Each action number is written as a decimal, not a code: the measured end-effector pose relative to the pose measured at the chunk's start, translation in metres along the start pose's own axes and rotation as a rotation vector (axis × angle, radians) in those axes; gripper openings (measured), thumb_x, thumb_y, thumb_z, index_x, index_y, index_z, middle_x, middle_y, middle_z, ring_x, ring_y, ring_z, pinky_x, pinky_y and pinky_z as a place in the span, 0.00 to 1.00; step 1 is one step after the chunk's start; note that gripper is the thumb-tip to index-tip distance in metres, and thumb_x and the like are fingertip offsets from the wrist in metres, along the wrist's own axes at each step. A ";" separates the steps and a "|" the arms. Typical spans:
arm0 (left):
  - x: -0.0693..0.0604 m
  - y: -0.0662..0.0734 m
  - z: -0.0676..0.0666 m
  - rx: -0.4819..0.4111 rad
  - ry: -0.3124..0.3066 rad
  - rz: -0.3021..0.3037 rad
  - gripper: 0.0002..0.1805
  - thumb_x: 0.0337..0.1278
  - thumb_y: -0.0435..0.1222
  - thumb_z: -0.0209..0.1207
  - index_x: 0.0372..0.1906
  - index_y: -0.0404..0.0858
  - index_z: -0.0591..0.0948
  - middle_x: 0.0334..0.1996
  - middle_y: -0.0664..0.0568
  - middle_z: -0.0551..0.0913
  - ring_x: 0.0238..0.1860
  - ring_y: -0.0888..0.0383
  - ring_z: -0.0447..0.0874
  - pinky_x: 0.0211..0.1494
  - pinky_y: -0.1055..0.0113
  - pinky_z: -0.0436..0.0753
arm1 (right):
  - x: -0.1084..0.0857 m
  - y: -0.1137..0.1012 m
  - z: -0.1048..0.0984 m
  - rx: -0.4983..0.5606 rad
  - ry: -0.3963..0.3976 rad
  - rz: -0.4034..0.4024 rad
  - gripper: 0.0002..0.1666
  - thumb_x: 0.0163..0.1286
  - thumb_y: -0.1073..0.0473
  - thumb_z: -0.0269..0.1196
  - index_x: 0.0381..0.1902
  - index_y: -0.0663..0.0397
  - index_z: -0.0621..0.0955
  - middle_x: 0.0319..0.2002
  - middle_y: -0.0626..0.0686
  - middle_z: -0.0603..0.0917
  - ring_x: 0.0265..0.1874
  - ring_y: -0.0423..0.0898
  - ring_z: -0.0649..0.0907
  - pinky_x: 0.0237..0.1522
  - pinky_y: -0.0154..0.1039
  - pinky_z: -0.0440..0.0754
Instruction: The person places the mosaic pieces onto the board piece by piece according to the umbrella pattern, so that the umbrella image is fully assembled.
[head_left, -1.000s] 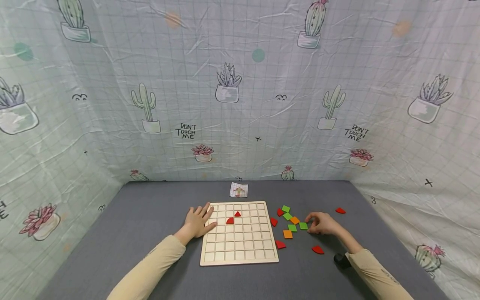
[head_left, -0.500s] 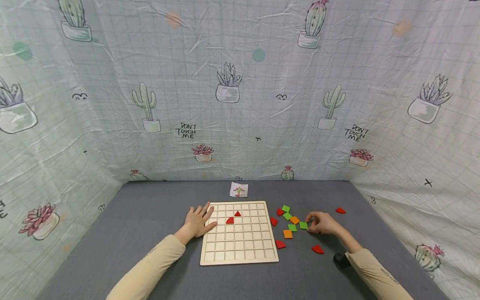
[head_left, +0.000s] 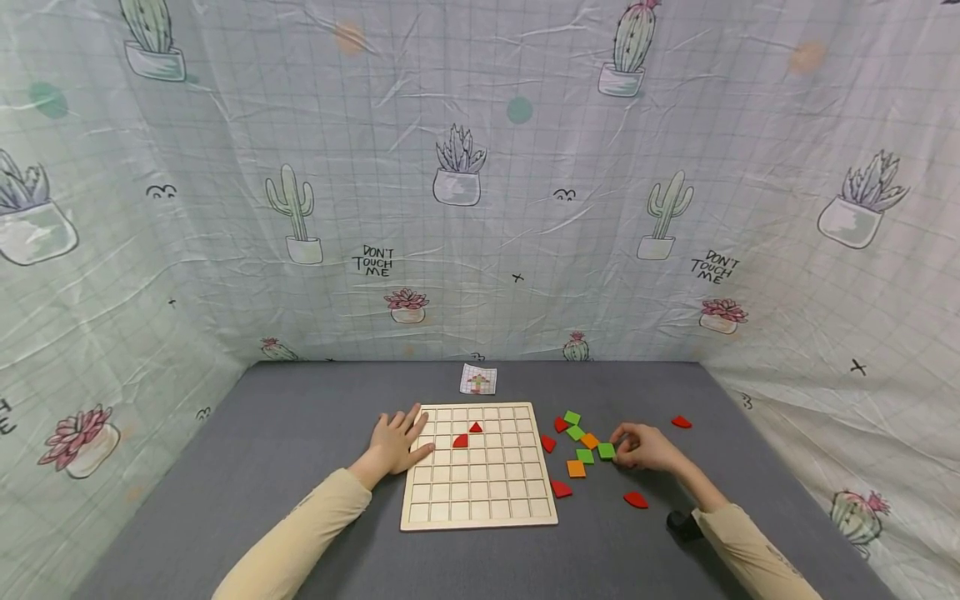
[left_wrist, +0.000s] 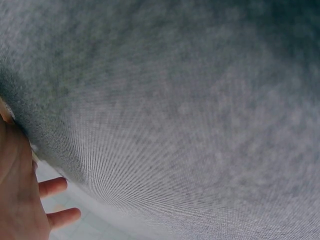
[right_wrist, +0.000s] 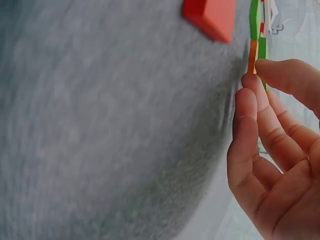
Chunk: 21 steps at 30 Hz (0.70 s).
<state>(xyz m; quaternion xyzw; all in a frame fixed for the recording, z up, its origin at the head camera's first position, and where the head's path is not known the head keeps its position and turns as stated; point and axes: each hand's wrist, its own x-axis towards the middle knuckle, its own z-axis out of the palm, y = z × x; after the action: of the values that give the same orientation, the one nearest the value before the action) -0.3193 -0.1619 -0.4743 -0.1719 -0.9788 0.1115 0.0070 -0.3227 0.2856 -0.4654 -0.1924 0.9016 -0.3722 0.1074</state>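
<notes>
My left hand lies with fingers spread on the left edge of a pale wooden grid board; in the left wrist view, part of the left hand shows at the lower left. On the board sit a red triangle and a red quarter-round tile. Right of the board, the curled right hand pinches the edge of a green square tile between thumb and fingertips. Close up in the right wrist view, the green tile is partly covered by the thumb of the right hand.
Loose tiles lie between board and right hand, among them an orange square and a red piece. Further red pieces lie near the right forearm and farther back. A small pattern card lies behind the board.
The green tile at the right fingertips has shifted very slightly, its near edge showing more. Both hands stay almost where they were.
</notes>
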 end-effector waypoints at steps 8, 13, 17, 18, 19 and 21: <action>-0.002 0.001 -0.002 -0.003 -0.010 -0.005 0.36 0.60 0.60 0.36 0.67 0.43 0.58 0.68 0.48 0.55 0.64 0.48 0.60 0.59 0.47 0.61 | -0.001 -0.014 0.008 0.002 0.015 -0.055 0.15 0.56 0.62 0.64 0.40 0.64 0.75 0.25 0.54 0.81 0.19 0.39 0.77 0.19 0.37 0.76; 0.008 -0.003 0.010 0.011 -0.027 -0.019 0.38 0.59 0.63 0.30 0.69 0.45 0.53 0.70 0.50 0.50 0.65 0.49 0.58 0.60 0.47 0.59 | 0.001 -0.023 0.015 -0.008 0.019 -0.081 0.15 0.56 0.63 0.63 0.40 0.64 0.75 0.26 0.54 0.81 0.19 0.40 0.77 0.19 0.35 0.75; 0.016 -0.007 0.027 0.034 0.025 -0.013 0.40 0.57 0.65 0.22 0.70 0.48 0.48 0.71 0.51 0.46 0.64 0.49 0.59 0.58 0.46 0.59 | 0.005 -0.029 0.023 -0.016 0.021 -0.097 0.15 0.56 0.63 0.63 0.40 0.63 0.75 0.25 0.52 0.80 0.17 0.38 0.76 0.18 0.34 0.75; 0.016 -0.007 0.026 0.029 0.023 -0.013 0.40 0.58 0.65 0.23 0.70 0.48 0.48 0.71 0.51 0.46 0.64 0.49 0.59 0.58 0.46 0.59 | 0.006 -0.030 0.025 -0.018 0.022 -0.101 0.15 0.55 0.63 0.63 0.40 0.62 0.75 0.25 0.52 0.80 0.17 0.38 0.75 0.18 0.34 0.75; 0.014 -0.006 0.023 0.022 0.022 -0.012 0.40 0.58 0.65 0.24 0.70 0.47 0.49 0.71 0.50 0.47 0.64 0.49 0.59 0.58 0.46 0.60 | 0.007 -0.032 0.026 -0.024 0.025 -0.106 0.14 0.55 0.63 0.63 0.39 0.62 0.76 0.25 0.52 0.80 0.17 0.37 0.75 0.17 0.34 0.75; 0.008 -0.003 0.010 0.007 -0.018 -0.017 0.38 0.60 0.62 0.32 0.69 0.45 0.54 0.70 0.50 0.51 0.64 0.49 0.59 0.59 0.47 0.60 | 0.010 -0.036 0.030 -0.030 0.027 -0.115 0.14 0.54 0.63 0.64 0.39 0.61 0.76 0.25 0.51 0.80 0.16 0.36 0.75 0.17 0.33 0.74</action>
<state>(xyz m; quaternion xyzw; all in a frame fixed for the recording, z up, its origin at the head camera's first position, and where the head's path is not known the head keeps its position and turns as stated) -0.3284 -0.1640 -0.4832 -0.1628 -0.9797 0.1167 -0.0003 -0.3117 0.2388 -0.4612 -0.2403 0.8960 -0.3666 0.0709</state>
